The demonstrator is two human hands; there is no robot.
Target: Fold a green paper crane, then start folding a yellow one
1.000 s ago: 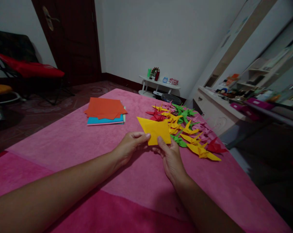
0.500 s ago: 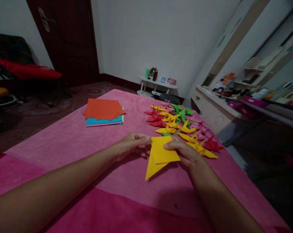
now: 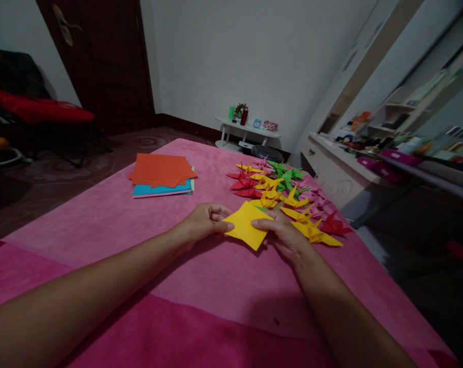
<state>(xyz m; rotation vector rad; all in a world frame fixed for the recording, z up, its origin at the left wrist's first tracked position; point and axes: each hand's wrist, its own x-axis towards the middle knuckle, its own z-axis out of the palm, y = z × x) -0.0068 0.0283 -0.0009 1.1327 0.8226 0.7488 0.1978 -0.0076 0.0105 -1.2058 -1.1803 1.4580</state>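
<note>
A folded yellow sheet of origami paper (image 3: 248, 225) is held above the pink cloth, one corner toward me. My left hand (image 3: 205, 222) pinches its left corner, thumb on top and fingers beneath. From the other side my right hand (image 3: 283, 232) grips it, its thumb pressed on the paper's face and the other fingers mostly hidden behind. Just beyond the right hand lie several folded paper cranes in yellow, red, green and pink, among them a yellow crane (image 3: 315, 233) and a dark red crane (image 3: 334, 225).
A stack of square paper, with orange sheets (image 3: 160, 168) over blue ones (image 3: 158, 189), lies at the far left of the pink cloth (image 3: 170, 286). Beyond stands a low white shelf (image 3: 250, 126). A cluttered white dresser (image 3: 339, 158) is at the right, a red chair (image 3: 43, 112) at the left.
The paper's lower flap, which hung out toward me, now lines up with the rest in a diamond shape. My left hand has come onto its left corner; the paper has turned and risen slightly.
</note>
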